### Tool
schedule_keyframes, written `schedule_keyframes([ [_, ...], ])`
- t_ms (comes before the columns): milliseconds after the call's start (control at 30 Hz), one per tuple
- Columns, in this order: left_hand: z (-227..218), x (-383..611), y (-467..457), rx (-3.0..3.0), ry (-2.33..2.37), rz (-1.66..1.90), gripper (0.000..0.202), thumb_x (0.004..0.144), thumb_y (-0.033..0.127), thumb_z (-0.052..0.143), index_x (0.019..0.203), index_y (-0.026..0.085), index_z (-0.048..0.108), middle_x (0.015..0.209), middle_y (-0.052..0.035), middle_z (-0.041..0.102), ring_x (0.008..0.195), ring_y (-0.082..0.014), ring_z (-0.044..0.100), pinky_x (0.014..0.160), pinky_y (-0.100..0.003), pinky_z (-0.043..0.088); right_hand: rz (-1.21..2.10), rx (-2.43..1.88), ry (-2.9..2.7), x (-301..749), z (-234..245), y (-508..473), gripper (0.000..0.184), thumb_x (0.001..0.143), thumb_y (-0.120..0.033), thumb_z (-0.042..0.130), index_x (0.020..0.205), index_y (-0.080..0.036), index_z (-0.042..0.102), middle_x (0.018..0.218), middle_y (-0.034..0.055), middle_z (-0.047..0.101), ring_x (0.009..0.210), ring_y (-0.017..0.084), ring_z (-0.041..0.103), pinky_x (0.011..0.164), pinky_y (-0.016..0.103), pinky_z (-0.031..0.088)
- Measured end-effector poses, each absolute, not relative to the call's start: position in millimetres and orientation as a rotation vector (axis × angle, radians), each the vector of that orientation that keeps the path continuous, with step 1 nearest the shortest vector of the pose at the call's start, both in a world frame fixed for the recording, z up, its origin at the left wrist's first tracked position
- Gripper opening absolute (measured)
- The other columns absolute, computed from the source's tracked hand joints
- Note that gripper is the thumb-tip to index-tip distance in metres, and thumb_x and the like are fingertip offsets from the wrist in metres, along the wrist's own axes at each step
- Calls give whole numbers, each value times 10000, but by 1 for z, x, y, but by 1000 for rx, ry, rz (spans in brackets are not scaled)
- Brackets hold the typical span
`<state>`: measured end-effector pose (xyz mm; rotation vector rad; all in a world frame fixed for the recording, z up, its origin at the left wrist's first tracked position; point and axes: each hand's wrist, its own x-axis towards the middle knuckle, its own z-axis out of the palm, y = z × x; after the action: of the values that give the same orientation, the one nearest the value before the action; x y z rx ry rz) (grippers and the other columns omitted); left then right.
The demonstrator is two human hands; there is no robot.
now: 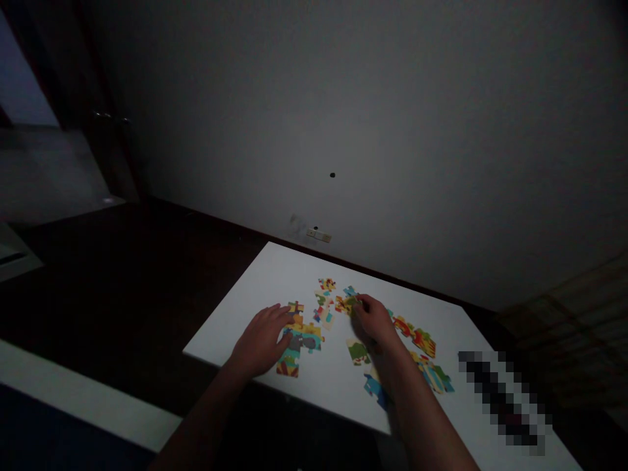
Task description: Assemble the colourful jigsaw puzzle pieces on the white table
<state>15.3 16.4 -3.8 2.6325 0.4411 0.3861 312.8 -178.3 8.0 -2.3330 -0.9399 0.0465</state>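
My left hand [265, 335] lies open and flat on the white table, its fingertips at the left edge of a joined jigsaw section [307, 339] with a grey animal on teal and yellow. My right hand [375, 318] is closed in a pinch at a yellow and green puzzle piece [346, 304], whose right side is partly covered by the fingers. Between the hands are a small yellow-red piece [327, 284] and pale pieces [324, 311]. Below my right hand lies a green piece [358, 352]; a blue piece [375, 387] is partly hidden by the forearm.
Orange-red pieces [417, 337] and striped blue-green pieces [436, 374] lie right of my right forearm. A dark, pixelated object [503, 402] sits near the table's right edge. Behind the white table [235, 307] rises a grey wall [304, 131] with a socket strip [318, 235].
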Motion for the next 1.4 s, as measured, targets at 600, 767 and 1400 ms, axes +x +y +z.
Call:
schedule_keyframes([
  [600,-3,15,15,2644,438,380,422,1039,371,514,1411,232,658,1614,-81,540,1539,-304,435,1303,-518,307,551,-1730,-1116,205,21,-207,360,969,-299,601,1323,-246,644,1169,114,784,1133,281,738,1075,508,556],
  [767,-2,15,13,2656,416,389,424,1026,344,529,1418,238,649,1623,-63,530,1540,-302,426,1305,-507,299,503,-1775,-1215,193,12,-197,443,942,-242,627,1384,-223,628,1268,107,745,1145,256,707,1095,507,530],
  [1400,-5,18,14,2670,379,378,449,1031,355,514,1440,214,632,1630,-72,518,1541,-307,412,1306,-501,283,377,-1881,-1440,166,15,-168,365,886,-86,657,1222,-217,713,1150,86,741,1024,225,686,988,438,553],
])
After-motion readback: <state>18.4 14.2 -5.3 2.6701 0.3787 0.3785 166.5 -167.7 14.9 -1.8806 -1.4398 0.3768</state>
